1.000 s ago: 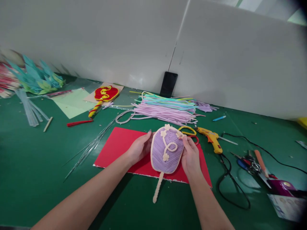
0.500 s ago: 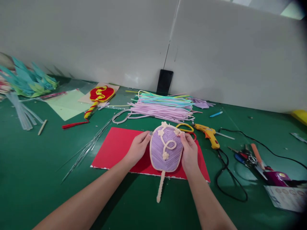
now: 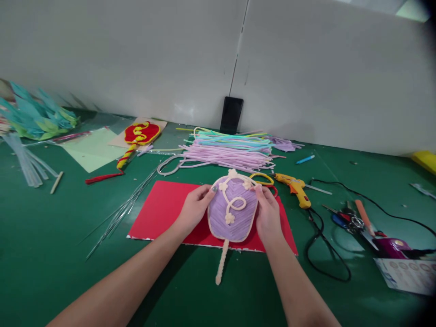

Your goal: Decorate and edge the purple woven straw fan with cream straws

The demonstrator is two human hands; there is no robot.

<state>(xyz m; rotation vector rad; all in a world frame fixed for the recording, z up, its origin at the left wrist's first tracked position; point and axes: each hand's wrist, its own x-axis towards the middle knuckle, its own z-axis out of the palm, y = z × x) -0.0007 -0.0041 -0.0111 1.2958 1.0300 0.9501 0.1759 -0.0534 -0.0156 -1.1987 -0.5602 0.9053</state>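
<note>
Between my hands is a purple hand fan (image 3: 243, 220) made of pipe cleaners, with a cream rim, a cream curl, small cream flowers and a twisted cream handle that points down toward me. My left hand (image 3: 195, 206) pinches its left edge with the thumb in front. On the opposite edge, near the upper right flower, my right hand (image 3: 269, 211) grips it between thumb and fingers. Below the fan lies a red board (image 3: 163, 206) with white chipped edges. Scissors with yellow and red handles (image 3: 261, 177) lie behind the right hand, partly hidden.
Pipe cleaners (image 3: 228, 154) are heaped in front of a leaning phone (image 3: 231, 115). To the right are a yellow glue gun (image 3: 295, 187) with its black cord and a cluster of tools (image 3: 350, 222). On the left are a red-yellow fan (image 3: 141, 134), thin wires (image 3: 126, 209) and glue sticks (image 3: 25, 161).
The fan has shifted slightly left, and its handle now slants a little more to the left. Both hands keep hold of its edges. The whole view has moved slightly.
</note>
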